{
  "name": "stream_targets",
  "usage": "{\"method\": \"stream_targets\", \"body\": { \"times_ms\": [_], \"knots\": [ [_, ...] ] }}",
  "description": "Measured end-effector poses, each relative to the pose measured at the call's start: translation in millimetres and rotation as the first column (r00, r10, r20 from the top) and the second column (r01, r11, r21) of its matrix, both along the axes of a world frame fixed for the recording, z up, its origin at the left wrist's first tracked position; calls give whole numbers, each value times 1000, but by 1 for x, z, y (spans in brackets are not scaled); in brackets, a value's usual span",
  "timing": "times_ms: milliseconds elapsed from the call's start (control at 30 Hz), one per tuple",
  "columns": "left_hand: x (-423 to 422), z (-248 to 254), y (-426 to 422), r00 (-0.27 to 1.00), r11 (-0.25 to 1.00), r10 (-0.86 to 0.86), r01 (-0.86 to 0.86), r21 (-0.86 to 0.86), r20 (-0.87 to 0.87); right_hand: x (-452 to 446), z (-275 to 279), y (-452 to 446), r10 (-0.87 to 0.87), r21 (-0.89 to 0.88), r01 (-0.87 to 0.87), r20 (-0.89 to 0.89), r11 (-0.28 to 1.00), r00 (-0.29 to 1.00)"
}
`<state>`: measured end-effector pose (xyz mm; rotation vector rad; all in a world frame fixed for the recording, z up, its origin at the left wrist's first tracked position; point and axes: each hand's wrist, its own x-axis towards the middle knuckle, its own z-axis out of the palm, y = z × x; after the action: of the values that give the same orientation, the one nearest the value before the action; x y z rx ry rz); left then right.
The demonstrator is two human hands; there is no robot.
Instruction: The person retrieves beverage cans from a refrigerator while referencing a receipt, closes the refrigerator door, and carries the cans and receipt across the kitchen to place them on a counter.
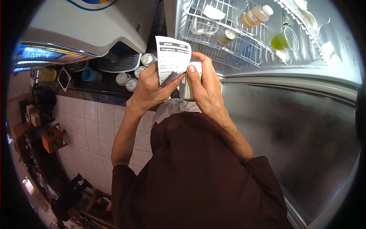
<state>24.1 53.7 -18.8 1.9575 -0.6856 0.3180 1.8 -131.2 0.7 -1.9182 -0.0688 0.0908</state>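
A printed paper slip (173,57), like a receipt, stands upright in front of me. My left hand (148,87) pinches its lower part, with a small dark object (171,79) under the thumb whose kind I cannot make out. Close against it, my right hand (207,86) is wrapped around a can (186,89), its thumb near the slip's right edge. Most of the can's label is hidden by fingers and paper. Both hands are in front of an open fridge's wire shelves.
Several upright cans (131,84) stand on the dark counter at left, near a blue cup (91,74) and a drink dispenser (87,28). Wire fridge shelves (236,42) hold a bottle (257,16), a can (227,37) and a cup of green liquid (281,42). An orange stool (53,138) is on the tiled floor.
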Motion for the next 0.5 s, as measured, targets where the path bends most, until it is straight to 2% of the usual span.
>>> {"method": "stream_targets", "body": {
  "times_ms": [233,333,433,500],
  "knots": [
    [1,3,1,999,998,-37,37,41,-6,-2,2,1,11,-47,-11,7,999,1000],
    [-3,1,-2,1000,1000,-8,8,15,-16,-1,-3,2,-3,-34,5,69,999,998],
    [-17,-10,-9,995,995,41,-50,-91,-94,-1,4,-1,-42,3,42,-5,999,999],
    [-24,-16,-14,987,987,89,-105,-120,-137,0,4,-1,-46,0,46,6,999,999]
  ]
}}
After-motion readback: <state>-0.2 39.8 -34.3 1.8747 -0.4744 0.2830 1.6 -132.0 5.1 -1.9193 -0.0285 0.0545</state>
